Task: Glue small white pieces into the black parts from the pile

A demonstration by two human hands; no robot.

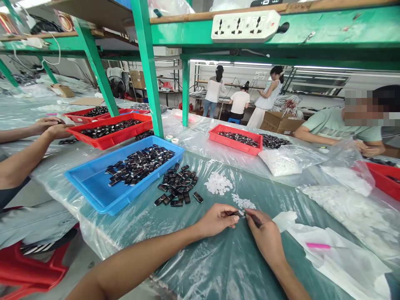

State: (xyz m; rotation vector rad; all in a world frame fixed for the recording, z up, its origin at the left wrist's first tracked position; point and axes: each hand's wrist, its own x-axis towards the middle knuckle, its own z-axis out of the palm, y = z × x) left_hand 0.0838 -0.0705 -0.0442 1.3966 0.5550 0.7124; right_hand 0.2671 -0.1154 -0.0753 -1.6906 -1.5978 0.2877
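My left hand (215, 221) is closed in a pinch on a small black plastic casing (233, 213), with a bit of white at its end. Close beside it, my right hand (266, 234) has its fingertips pressed together at the casing's end. Something dark shows between those fingers, too small to make out. Just beyond the hands lie a pile of tiny white pieces (243, 202) and a pile of larger white plastic pieces (218, 183). To their left is a loose heap of black casings (178, 183) on the plastic-covered table (200, 266).
A blue tray (90, 183) of black casings stands left; red trays (109, 143) (236, 146) lie farther back. At right are bags of white pieces (353, 212) and a pink-handled tool (318, 246) on white sheeting. Green posts (148, 75) rise ahead. Co-workers sit left and right.
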